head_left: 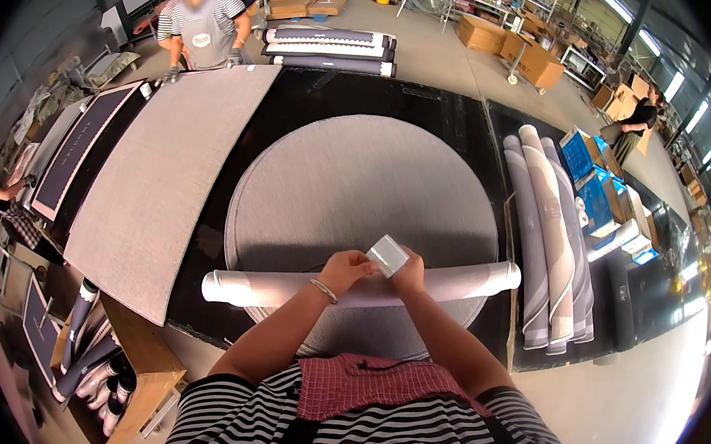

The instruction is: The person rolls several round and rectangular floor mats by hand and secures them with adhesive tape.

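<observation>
My right hand (410,274) grips a small square whitish-grey packet (385,255) that looks like clear plastic or a label pad; I cannot tell which. Pinched fingers of my left hand (348,270) meet the packet's left edge. Beneath both hands lies a rolled pale pinkish rug (466,281), stretched crosswise. It rests on a round grey rug (360,179), which has another layer under its edge, on the black table (208,273).
To the right, several rolled rugs (553,238) lie beside blue-and-white boxes (593,184). A long grey rug (174,179) spans the left, with a person (205,32) at its far end. A cardboard box (143,359) holds rolls; more rolls (327,47) lie at the back.
</observation>
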Demonstrator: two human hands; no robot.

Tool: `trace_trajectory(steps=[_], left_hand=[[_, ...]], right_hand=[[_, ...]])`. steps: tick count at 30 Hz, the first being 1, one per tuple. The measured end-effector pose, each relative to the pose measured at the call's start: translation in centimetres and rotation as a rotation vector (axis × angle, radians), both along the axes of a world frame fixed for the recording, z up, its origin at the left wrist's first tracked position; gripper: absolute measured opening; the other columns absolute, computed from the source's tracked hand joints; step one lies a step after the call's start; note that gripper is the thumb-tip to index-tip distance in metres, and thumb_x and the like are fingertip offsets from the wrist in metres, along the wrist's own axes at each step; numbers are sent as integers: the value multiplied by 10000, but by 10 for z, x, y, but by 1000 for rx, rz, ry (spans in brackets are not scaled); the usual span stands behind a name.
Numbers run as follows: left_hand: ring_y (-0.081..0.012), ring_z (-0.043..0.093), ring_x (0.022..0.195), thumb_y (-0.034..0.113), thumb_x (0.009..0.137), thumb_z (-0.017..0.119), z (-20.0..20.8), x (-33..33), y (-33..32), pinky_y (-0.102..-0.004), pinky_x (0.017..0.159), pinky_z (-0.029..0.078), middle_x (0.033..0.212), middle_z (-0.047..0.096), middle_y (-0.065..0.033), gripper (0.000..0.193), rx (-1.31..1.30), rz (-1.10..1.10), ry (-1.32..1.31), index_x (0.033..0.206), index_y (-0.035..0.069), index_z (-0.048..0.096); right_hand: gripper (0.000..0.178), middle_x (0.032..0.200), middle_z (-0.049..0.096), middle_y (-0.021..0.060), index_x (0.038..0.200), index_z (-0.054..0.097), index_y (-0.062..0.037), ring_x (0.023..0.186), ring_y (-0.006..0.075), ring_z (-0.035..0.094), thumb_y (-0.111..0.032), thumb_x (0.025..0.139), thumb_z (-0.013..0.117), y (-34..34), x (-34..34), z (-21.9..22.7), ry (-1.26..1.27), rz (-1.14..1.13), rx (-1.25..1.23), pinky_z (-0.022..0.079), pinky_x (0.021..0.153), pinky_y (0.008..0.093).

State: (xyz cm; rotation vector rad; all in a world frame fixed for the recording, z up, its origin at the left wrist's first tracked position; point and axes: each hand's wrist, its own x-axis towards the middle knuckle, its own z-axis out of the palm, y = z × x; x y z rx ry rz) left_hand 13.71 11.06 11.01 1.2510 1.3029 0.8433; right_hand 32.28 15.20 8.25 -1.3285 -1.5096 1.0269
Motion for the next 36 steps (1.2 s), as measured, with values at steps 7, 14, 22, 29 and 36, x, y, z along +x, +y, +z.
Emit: trace_trajectory(steps=[7,14,22,29,36], left_hand=[[-165,670,795,234,878,718,6,-6,11,-299,767,526,855,729,-84,217,3,13,108,898,18,725],[-350,665,875,142,809,642,-69,-23,49,-442,820,526,860,688,-180,126,377,-153,773,812,52,730],[-283,699,944,130,831,618,-30,-19,41,-372,863,526,984,743,-148,224,0,-604,619,980,73,775],[-285,705,902,168,824,672,-43,-17,44,-387,847,533,960,743,-155,215,38,-584,630,992,91,780],[-347,689,954,261,870,630,-62,-2,62,-426,855,522,989,730,-176,261,116,-791,814,1004,80,762]], right_hand=[[273,926,710,42,1038,711,-1,825,117,630,-217,872,705,-5,8,6,271,38,-136,510,759,302],[337,1153,679,96,1169,667,-24,1037,178,646,-67,840,723,-40,14,11,263,100,13,502,926,330],[309,1042,718,63,1125,677,-28,954,148,665,-53,823,738,-47,19,-7,127,84,67,510,871,289],[304,1013,739,108,1086,696,-62,945,204,708,-123,798,767,-57,18,20,-20,83,161,533,843,320],[304,990,737,104,1084,701,-68,919,189,704,-114,789,759,-60,12,22,-61,111,172,534,833,319]])
